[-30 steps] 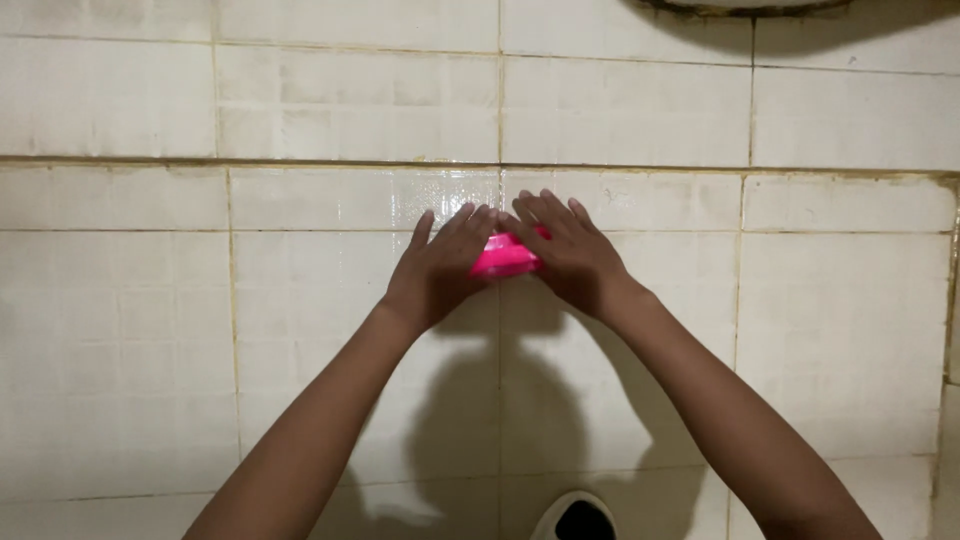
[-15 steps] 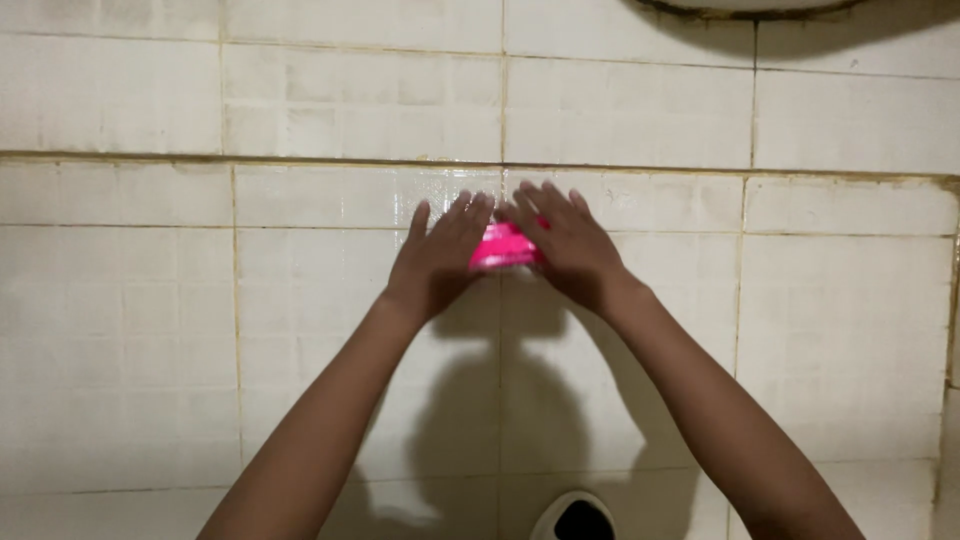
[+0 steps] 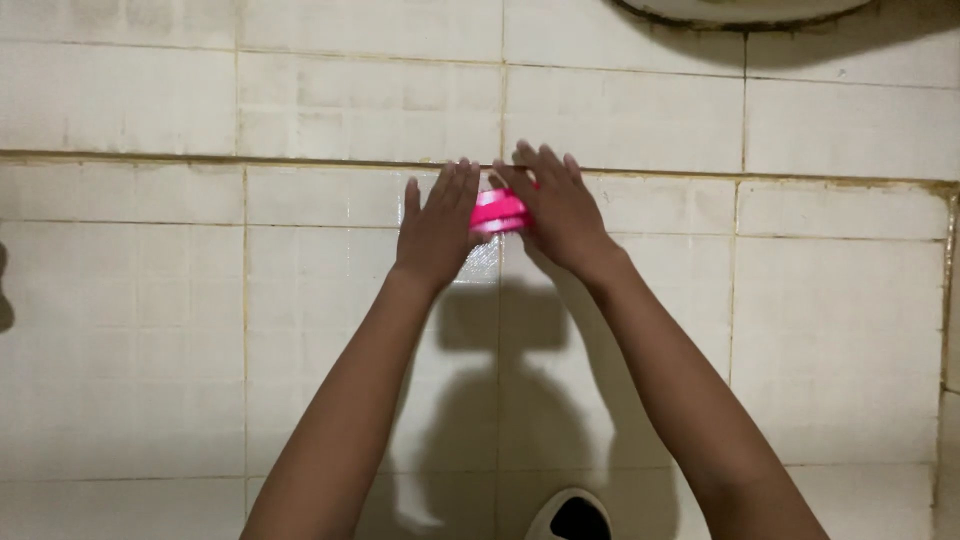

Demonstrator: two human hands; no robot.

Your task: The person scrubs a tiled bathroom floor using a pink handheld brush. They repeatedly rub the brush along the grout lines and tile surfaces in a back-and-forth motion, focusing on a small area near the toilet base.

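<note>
Head view: pink scrubber (image 3: pixel 497 211) pressed on tiled wall (image 3: pixel 300 300).
It is sandwiched between left hand (image 3: pixel 438 228) and right hand (image 3: pixel 556 210), flattened together for firm contact.

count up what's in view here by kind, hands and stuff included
hands: 2, left hand and right hand, both pressed on the pink thing
pink thing: 1, the pink thing between them against the tiled wall
shoe: 1, a white shoe at the bottom edge
total: 4
</note>
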